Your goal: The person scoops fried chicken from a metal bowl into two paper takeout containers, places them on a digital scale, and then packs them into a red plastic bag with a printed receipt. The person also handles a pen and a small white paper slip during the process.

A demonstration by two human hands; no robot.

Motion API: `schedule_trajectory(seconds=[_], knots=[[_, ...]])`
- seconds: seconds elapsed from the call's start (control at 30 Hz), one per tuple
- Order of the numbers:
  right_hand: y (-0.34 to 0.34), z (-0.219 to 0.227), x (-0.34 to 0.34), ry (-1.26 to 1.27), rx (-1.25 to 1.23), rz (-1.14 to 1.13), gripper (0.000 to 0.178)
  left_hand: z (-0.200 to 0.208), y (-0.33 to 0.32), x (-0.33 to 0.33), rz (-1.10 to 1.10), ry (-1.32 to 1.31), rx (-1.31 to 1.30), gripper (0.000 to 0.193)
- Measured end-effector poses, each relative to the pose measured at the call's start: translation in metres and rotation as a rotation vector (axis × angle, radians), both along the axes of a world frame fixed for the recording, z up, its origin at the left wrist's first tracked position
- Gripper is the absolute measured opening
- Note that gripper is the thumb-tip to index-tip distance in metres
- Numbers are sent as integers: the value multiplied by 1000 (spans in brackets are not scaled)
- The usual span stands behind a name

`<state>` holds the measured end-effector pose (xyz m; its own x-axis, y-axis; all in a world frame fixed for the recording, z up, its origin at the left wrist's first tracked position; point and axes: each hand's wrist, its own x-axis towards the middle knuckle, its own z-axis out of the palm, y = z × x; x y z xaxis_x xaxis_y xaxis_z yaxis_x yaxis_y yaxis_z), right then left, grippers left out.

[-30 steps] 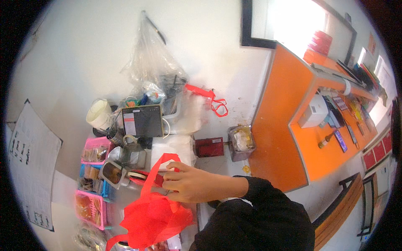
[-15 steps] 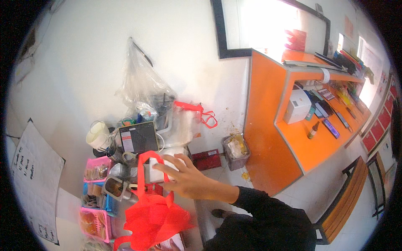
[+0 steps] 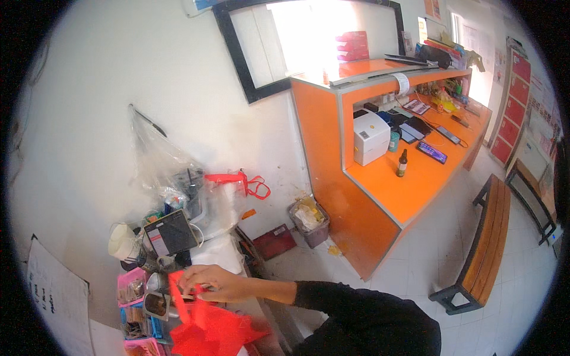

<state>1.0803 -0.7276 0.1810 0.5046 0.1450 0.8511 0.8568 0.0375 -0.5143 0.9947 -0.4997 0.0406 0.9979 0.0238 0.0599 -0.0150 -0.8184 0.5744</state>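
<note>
My right hand (image 3: 211, 283) reaches in from the lower right in a black sleeve (image 3: 362, 311). Its fingers are curled around the upper straps of a red fabric carrier bag (image 3: 214, 332), which hangs below it over the near end of the counter. Just left of the bag stands a metal container (image 3: 157, 305) with brownish contents. A tablet (image 3: 171, 232) leans farther back, beside white sheets or bags (image 3: 218, 255). The bag's bottom is cut off by the picture's edge. My left hand does not show.
Pink and blue baskets (image 3: 132, 286) line the wall side. Clear plastic bags (image 3: 159, 151) hang on the wall. A waste bin (image 3: 310, 222) stands against an orange desk (image 3: 380, 199) holding a white printer (image 3: 371, 139), a bottle (image 3: 402, 164) and phones. A wooden bench (image 3: 481, 243) is at right.
My view has swung right. The fingers of my right hand, spread near the bag's straps before, are now closed around them, and the bag sits lower in the picture.
</note>
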Motion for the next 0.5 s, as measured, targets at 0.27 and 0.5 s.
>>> schedule_trajectory(seconds=[0.27,0.5], knots=[[-2,17,8,-11,196,-148,17,13,14,-14,14,100,-736,76],[-32,12,-21,153,65,-161,7,96,65,-72,192,-317,-1002,81]])
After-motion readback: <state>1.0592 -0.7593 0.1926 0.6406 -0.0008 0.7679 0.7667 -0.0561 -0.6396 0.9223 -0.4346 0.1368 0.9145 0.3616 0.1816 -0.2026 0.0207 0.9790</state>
